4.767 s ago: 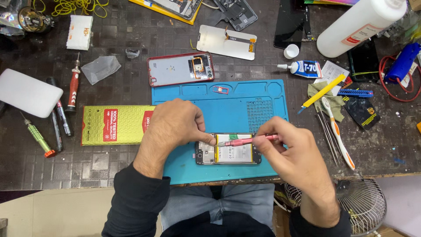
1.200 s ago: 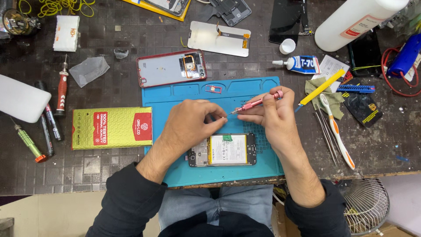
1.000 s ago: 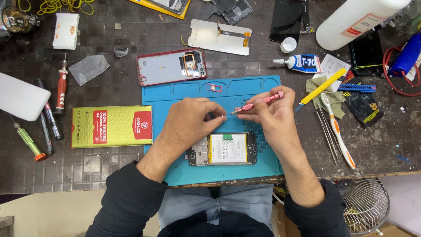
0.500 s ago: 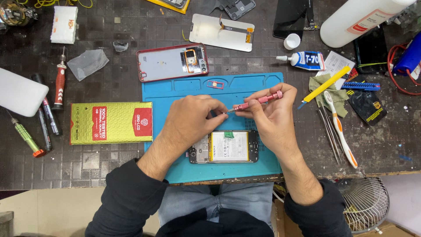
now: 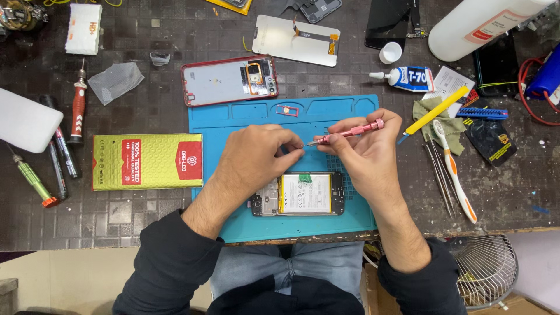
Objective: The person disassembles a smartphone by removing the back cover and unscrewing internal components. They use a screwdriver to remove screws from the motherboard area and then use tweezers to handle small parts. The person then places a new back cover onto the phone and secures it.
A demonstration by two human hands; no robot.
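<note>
Above a blue mat [image 5: 233, 116] on the bench [image 5: 146, 221], the right hand [image 5: 361, 154] pinches a slim pink screwdriver [image 5: 348, 132], light, rigid and best held along its shaft. The left hand [image 5: 256, 160] has its fingers [image 5: 290, 144] closed at the tip, perhaps on something tiny. An opened phone [image 5: 297, 193], likely fragile, lies just below.

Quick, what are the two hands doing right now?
Left hand: fingers pinched at the tip of the pink screwdriver; anything between them is too small to tell.
Right hand: closed, holding the pink screwdriver.
</note>
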